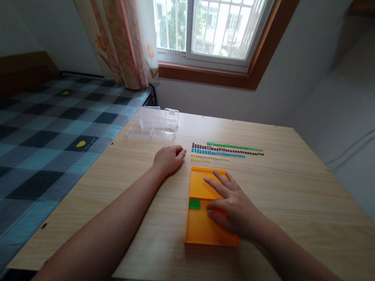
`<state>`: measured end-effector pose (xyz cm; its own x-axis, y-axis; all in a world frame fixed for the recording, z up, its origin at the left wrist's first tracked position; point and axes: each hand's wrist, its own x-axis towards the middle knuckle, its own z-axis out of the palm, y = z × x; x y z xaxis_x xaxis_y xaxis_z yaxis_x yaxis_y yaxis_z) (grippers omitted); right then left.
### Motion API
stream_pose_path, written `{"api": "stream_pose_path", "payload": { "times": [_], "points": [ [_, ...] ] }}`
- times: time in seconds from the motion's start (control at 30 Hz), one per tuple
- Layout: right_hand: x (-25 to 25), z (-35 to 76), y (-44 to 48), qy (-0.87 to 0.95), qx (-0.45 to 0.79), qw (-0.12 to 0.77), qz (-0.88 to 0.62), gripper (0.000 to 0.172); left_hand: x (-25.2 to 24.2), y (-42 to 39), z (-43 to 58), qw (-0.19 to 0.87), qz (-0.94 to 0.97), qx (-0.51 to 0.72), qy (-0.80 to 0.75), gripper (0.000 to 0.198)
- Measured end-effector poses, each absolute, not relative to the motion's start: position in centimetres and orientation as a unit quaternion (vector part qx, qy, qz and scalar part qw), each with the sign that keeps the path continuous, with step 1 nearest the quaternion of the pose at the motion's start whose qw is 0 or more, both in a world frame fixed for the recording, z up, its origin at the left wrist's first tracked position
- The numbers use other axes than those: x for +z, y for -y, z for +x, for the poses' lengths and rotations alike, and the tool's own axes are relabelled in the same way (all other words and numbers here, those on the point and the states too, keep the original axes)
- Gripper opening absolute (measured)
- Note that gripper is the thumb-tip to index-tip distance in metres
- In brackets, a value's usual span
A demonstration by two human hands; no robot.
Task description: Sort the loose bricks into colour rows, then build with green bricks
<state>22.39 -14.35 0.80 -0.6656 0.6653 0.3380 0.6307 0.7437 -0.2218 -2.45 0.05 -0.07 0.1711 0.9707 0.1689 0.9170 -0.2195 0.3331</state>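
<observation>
On the wooden table lies an orange folding case (211,236), opened flat, with a crease across it. My right hand (229,203) is over its near half. Thumb and index finger pinch a small green piece (208,211) low over the orange surface; the other fingers stretch out above the far half. Left of the pinch, a green square (194,204) lies just below the crease. My left hand (169,159) rests on the table beyond the case, fingers curled in a loose fist, with nothing seen in it. Its fingertips are close to the row ends of tiny yellow pieces (200,160).
Behind the case run rows of tiny blue pieces (218,153), brown pieces (227,150) and green pieces (235,147). Clear plastic boxes (157,122) stand at the table's far left. A bed with a checked cover (52,141) adjoins the left edge; a wall is at right.
</observation>
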Motion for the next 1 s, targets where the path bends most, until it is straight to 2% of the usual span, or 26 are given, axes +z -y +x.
{"api": "stream_pose_path", "payload": {
  "times": [0.27, 0.5, 0.77, 1.0],
  "points": [
    [1.1, 23.2, 14.1, 0.916, 0.031, 0.240, -0.319, 0.011, 0.2, 0.1, -2.3, 0.085, 0.759, 0.175, -0.621, 0.037],
    [1.3, 23.3, 14.1, 0.926, 0.051, 0.203, -0.313, 0.013, 0.0, 0.0, -2.3, 0.080, 0.763, 0.178, -0.617, 0.037],
    [-0.1, 22.5, 13.7, 0.910, 0.005, 0.242, -0.337, 0.016, 0.1, 0.1, -2.3, 0.077, 0.764, 0.173, -0.617, 0.038],
    [-0.2, 22.8, 13.8, 0.910, 0.011, 0.252, -0.329, 0.018, 0.2, 0.1, -2.2, 0.083, 0.762, 0.171, -0.619, 0.037]
  ]
}}
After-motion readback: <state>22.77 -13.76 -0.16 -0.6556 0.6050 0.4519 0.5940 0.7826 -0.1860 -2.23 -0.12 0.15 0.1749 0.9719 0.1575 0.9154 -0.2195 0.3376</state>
